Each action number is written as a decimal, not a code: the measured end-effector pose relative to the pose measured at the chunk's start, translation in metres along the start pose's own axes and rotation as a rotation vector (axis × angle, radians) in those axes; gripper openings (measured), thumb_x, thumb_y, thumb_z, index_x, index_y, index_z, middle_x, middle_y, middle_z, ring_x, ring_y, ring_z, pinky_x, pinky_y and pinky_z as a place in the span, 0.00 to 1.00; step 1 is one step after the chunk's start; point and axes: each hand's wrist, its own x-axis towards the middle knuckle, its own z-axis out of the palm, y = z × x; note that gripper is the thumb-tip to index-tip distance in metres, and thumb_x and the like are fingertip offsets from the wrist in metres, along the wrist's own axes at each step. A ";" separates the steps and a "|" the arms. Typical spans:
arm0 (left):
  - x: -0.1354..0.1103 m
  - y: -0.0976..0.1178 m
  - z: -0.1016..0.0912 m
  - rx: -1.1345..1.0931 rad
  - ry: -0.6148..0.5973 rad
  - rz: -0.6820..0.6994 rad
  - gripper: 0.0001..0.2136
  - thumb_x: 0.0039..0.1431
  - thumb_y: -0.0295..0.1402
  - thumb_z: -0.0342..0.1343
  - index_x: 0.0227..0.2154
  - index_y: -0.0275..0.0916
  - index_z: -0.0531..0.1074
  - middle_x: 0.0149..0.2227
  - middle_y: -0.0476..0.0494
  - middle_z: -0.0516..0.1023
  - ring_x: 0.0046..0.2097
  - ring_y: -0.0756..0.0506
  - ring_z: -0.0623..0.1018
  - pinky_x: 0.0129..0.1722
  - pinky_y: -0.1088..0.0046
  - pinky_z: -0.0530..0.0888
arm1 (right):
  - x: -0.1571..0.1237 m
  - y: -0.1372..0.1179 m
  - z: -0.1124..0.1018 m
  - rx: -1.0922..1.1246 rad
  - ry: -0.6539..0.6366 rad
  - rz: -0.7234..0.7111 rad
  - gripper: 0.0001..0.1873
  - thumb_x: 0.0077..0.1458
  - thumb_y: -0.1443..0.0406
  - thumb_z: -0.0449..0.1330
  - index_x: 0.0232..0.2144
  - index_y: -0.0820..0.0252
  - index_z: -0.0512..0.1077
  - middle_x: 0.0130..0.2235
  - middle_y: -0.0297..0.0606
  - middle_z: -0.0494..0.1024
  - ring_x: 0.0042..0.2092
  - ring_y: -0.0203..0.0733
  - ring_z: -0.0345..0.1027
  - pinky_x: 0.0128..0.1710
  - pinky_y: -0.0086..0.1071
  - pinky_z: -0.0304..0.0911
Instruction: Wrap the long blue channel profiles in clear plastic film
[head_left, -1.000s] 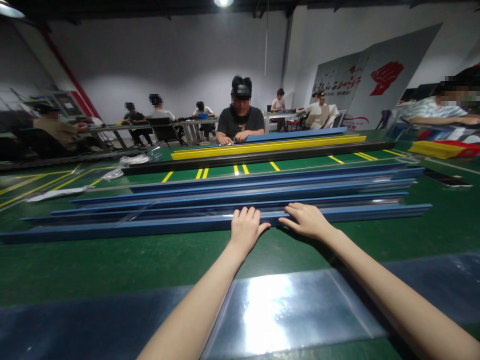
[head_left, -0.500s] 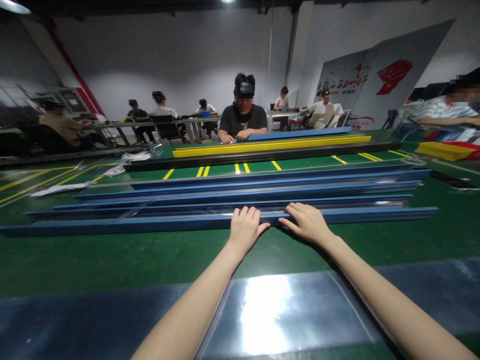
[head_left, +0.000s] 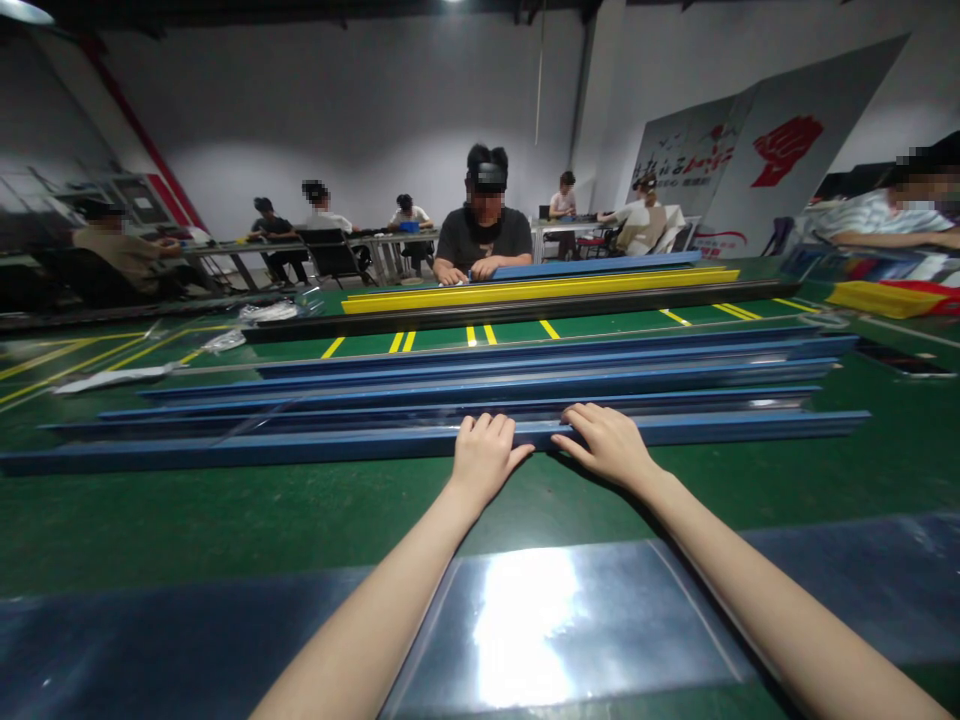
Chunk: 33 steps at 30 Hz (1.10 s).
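Observation:
Across the green table lies a long blue channel strip (head_left: 225,454), raised along its edges. My left hand (head_left: 484,458) grips its near edge around the middle, fingers over the top and thumb along the front side. A short gap to the right, my right hand (head_left: 606,445) holds the same edge, with its fingers bent over the rim and its thumb on the near face. The fingertips of both hands are partly hidden behind the edge. Just beyond lie more blue strips (head_left: 675,348), roughly parallel.
A shiny clear-blue sheet (head_left: 630,630) spans the table's near side beneath my forearms. Farther off are a black strip (head_left: 450,316) and a yellow strip (head_left: 525,285). A co-worker (head_left: 484,235) sits opposite. A phone (head_left: 911,360) lies at right, white bundles (head_left: 270,312) at left.
The whole view has shifted very slightly. Both hands stay on the near edge of the blue strip, with their grip unchanged.

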 end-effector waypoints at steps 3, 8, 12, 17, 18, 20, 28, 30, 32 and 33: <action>0.000 0.000 0.000 0.006 0.001 -0.001 0.15 0.54 0.46 0.50 0.30 0.37 0.67 0.32 0.44 0.74 0.36 0.44 0.70 0.35 0.67 0.58 | 0.000 0.000 0.001 0.012 0.006 -0.005 0.21 0.58 0.53 0.42 0.33 0.61 0.67 0.36 0.41 0.73 0.37 0.41 0.63 0.35 0.31 0.51; 0.000 0.001 0.000 0.010 0.006 -0.006 0.15 0.54 0.46 0.50 0.30 0.37 0.67 0.31 0.44 0.74 0.36 0.44 0.70 0.34 0.67 0.58 | -0.001 0.001 0.003 0.040 0.034 -0.026 0.20 0.58 0.54 0.43 0.36 0.61 0.68 0.38 0.42 0.74 0.39 0.41 0.64 0.36 0.31 0.53; 0.000 0.001 0.000 0.023 0.005 -0.006 0.15 0.53 0.46 0.50 0.30 0.37 0.67 0.31 0.44 0.73 0.35 0.44 0.70 0.34 0.67 0.58 | -0.001 0.002 0.005 0.052 0.065 -0.038 0.20 0.58 0.54 0.44 0.36 0.61 0.69 0.38 0.42 0.74 0.39 0.41 0.65 0.36 0.31 0.54; 0.000 0.000 0.001 0.033 0.012 -0.003 0.16 0.54 0.46 0.50 0.30 0.37 0.67 0.30 0.45 0.73 0.34 0.44 0.70 0.34 0.67 0.59 | -0.002 0.003 0.005 0.046 0.071 -0.043 0.20 0.58 0.54 0.44 0.36 0.62 0.69 0.38 0.42 0.74 0.39 0.40 0.65 0.36 0.31 0.54; 0.000 0.000 0.001 0.034 0.012 -0.003 0.16 0.54 0.46 0.50 0.29 0.37 0.67 0.30 0.45 0.73 0.34 0.44 0.70 0.34 0.67 0.59 | -0.002 0.003 0.005 0.045 0.071 -0.042 0.21 0.58 0.54 0.44 0.35 0.62 0.69 0.38 0.42 0.74 0.39 0.41 0.65 0.36 0.31 0.54; 0.000 0.000 0.001 0.036 0.010 -0.001 0.16 0.54 0.46 0.49 0.29 0.37 0.67 0.30 0.45 0.73 0.34 0.45 0.70 0.34 0.67 0.59 | -0.002 0.003 0.005 0.044 0.071 -0.040 0.21 0.58 0.54 0.44 0.35 0.62 0.69 0.38 0.42 0.75 0.39 0.41 0.65 0.36 0.31 0.55; 0.000 -0.001 0.001 0.039 0.018 0.004 0.16 0.54 0.46 0.49 0.30 0.37 0.67 0.31 0.45 0.73 0.34 0.44 0.71 0.34 0.67 0.59 | -0.002 0.003 0.005 0.050 0.070 -0.038 0.20 0.57 0.54 0.45 0.36 0.62 0.70 0.38 0.42 0.75 0.39 0.40 0.66 0.36 0.30 0.56; 0.000 -0.001 0.001 0.039 0.020 0.006 0.16 0.54 0.46 0.49 0.29 0.37 0.67 0.30 0.45 0.73 0.34 0.44 0.71 0.33 0.67 0.59 | -0.002 0.003 0.005 0.051 0.072 -0.039 0.20 0.57 0.54 0.45 0.36 0.62 0.70 0.39 0.42 0.75 0.39 0.40 0.66 0.35 0.30 0.56; 0.000 -0.001 0.001 0.039 0.021 0.005 0.16 0.54 0.46 0.49 0.29 0.37 0.67 0.30 0.45 0.74 0.34 0.44 0.71 0.33 0.67 0.58 | -0.002 0.003 0.005 0.052 0.079 -0.038 0.20 0.57 0.54 0.45 0.35 0.62 0.70 0.39 0.42 0.75 0.39 0.40 0.66 0.35 0.30 0.56; 0.000 -0.001 0.001 0.039 0.020 0.004 0.16 0.54 0.46 0.49 0.29 0.37 0.67 0.30 0.45 0.74 0.34 0.44 0.71 0.34 0.67 0.58 | -0.002 0.003 0.005 0.054 0.082 -0.038 0.20 0.57 0.54 0.45 0.35 0.62 0.71 0.39 0.42 0.75 0.39 0.40 0.66 0.35 0.30 0.56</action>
